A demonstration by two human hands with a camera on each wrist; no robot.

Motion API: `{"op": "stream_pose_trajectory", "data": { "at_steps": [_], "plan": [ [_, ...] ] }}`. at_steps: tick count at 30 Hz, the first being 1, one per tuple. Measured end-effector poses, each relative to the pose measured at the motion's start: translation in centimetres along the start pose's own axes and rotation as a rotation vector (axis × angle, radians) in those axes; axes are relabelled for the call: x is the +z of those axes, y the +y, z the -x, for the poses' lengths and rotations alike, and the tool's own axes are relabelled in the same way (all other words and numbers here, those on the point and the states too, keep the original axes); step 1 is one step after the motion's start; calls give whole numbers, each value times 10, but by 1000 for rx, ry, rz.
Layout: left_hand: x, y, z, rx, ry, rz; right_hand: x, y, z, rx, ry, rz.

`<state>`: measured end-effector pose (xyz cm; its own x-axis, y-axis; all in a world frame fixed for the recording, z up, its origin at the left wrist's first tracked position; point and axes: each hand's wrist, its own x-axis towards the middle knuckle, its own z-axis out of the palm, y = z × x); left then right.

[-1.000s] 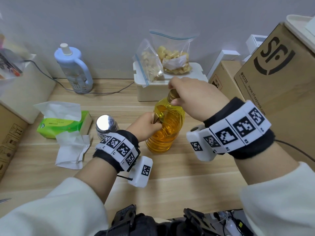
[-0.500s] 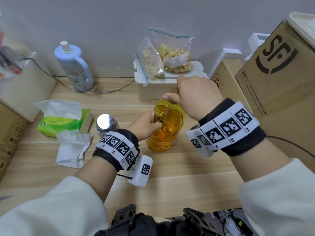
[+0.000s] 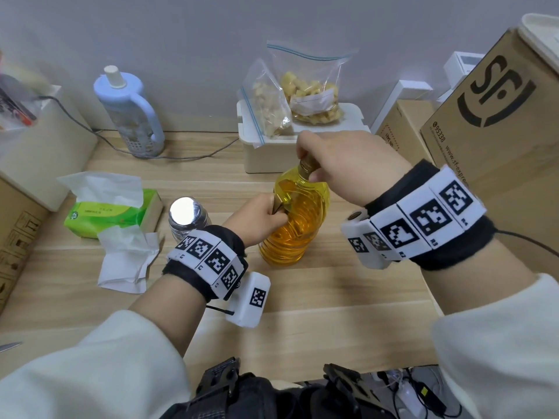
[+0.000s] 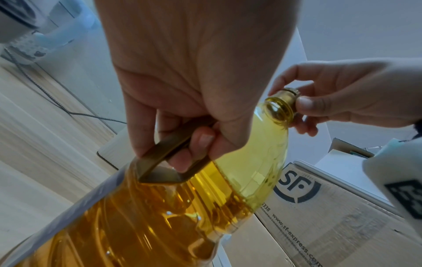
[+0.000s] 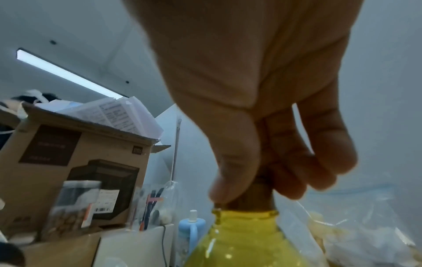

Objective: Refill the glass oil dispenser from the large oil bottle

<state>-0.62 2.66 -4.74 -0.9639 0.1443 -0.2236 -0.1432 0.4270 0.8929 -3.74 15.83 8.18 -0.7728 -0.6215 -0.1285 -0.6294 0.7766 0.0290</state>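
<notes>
Large oil bottle [image 3: 295, 220]: clear plastic, amber oil, standing upright on the desk [image 3: 332, 313] at centre, just in front of the white box [image 3: 272, 158]; oil level reaches the shoulder, the neck pale yellow above it in the left wrist view.

Handle [image 4: 173, 157]: gold-brown strap on the bottle's shoulder; my left hand [image 3: 260, 217] has its fingers curled through and around it, grip closed on the handle.

Cap [image 4: 289, 97]: gold, on the neck; my right hand [image 3: 344, 164] comes from above, thumb and fingertips pinching the cap's sides, grip closed on it; whether the cap is loosened, I cannot tell.

Glass oil dispenser [image 3: 187, 216]: shiny metal top, standing on the desk just left of my left wrist, between the bottle and the tissue pack, apart from the bottle; contents hidden by the top and the wrist.

Tissue pack [image 3: 112, 213]: green, a sheet drawn up from its slot; a crumpled tissue [image 3: 127, 261] lies in front of it.

Blue bottle [image 3: 130, 113]: white-capped, handled, at the wall, rear left; a grey cable [image 3: 181, 155] runs past its base.

Two zip bags [image 3: 305, 95]: pale yellow pieces inside, on the white box.

Cardboard boxes [image 3: 490, 122]: stacked at the right edge, one marked SF.
</notes>
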Motion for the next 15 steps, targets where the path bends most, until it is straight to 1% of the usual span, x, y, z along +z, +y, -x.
{"op": "stream_pose_trajectory", "data": {
  "at_steps": [1, 5, 8, 11, 13, 15],
  "plan": [
    [0, 0, 0, -2, 2, 3, -1, -3, -1, 24, 21, 17],
    [0, 2, 1, -8, 11, 16, 7, -17, -6, 228, 97, 84],
    [0, 3, 2, -12, 4, 23, 12, -20, -8, 287, 147, 38],
    [-1, 2, 1, 0, -8, 30, 10, -21, -9, 326, 126, 16],
    [0, 4, 1, 9, 3, 15, 9, -17, -9, 320, 89, -4],
    [0, 1, -1, -4, 21, 27, 7, -9, -4, 293, 16, -140]
  ]
}}
